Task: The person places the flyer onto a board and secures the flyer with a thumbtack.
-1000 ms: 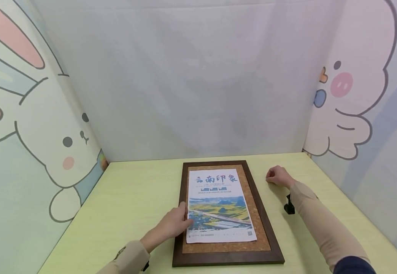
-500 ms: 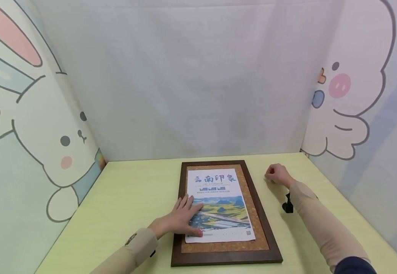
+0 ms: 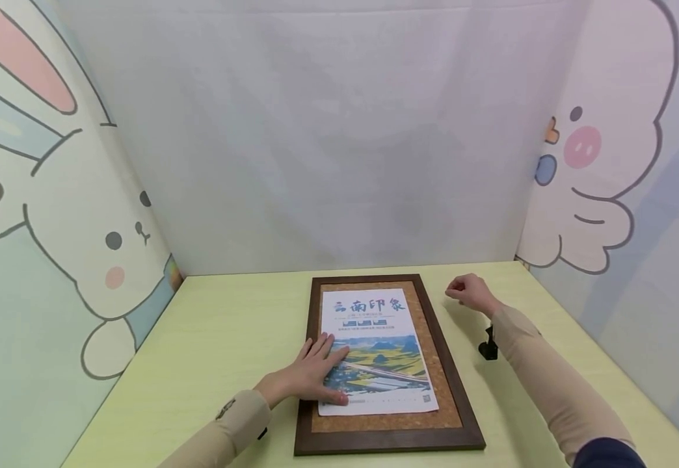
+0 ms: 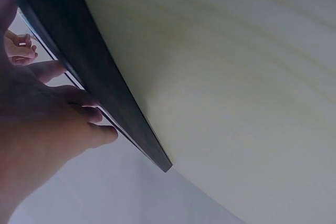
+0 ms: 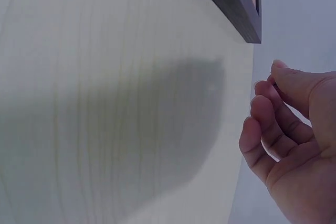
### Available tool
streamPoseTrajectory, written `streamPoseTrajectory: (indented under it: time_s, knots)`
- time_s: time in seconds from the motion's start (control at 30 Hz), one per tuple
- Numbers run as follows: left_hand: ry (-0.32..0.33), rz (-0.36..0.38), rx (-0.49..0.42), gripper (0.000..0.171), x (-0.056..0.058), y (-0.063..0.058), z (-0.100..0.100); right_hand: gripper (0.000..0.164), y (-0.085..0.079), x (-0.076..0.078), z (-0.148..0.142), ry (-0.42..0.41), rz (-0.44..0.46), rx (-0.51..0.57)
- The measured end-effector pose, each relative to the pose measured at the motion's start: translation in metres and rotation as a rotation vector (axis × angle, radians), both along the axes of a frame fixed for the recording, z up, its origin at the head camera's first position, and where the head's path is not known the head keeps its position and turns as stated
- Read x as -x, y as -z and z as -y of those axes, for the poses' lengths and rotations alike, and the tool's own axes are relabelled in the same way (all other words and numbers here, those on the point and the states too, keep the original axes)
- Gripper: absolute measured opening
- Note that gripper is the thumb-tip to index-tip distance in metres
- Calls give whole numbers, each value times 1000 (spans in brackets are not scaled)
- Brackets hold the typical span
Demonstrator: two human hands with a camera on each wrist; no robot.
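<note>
A poster (image 3: pixel 374 364) with a landscape picture and blue Chinese characters lies on a cork board (image 3: pixel 386 422) that has a dark brown frame (image 3: pixel 392 442). My left hand (image 3: pixel 307 374) rests on the poster's lower left side, fingers spread, and reaches over the frame's left edge. To the right of the board's upper part, my right hand (image 3: pixel 474 292) hovers over the table. In the right wrist view its thumb and forefinger (image 5: pixel 294 85) pinch together, the other fingers curled. A tiny dark thing seems to sit between the fingertips, too small to identify.
The board lies on a pale yellow-green table (image 3: pixel 222 351). A grey-white curtain wall (image 3: pixel 328 143) stands behind it. Side panels carry a cartoon rabbit (image 3: pixel 93 247) on the left and a white cartoon figure (image 3: pixel 603 149) on the right.
My left hand has gone from the frame's left edge to lie spread on the poster. My right hand has shifted slightly left and up, towards the board. The poster and board stay put.
</note>
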State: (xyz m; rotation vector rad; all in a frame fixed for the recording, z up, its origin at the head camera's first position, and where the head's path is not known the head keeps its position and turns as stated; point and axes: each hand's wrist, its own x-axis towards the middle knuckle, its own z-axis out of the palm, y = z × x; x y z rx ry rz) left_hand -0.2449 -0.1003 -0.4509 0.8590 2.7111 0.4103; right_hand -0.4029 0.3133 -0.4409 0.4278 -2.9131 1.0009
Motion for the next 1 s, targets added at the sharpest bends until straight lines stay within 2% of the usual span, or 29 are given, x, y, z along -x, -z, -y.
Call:
streamPoseTrajectory:
  time_s: [0.27,0.5,0.6,1.0]
  knots:
    - [8,-8,-1,94,3,1,-1,18,-5,8,29,12,26,90]
    - [21,7,-13,93,1,2,-4,18,-4,13,54,13,65,141]
    - [19,9,-10,93,0,2,-5,19,-2,16,65,4,72,146]
    - [1,4,17,93,-1,0,-6,17,1,28,112,64,88,143]
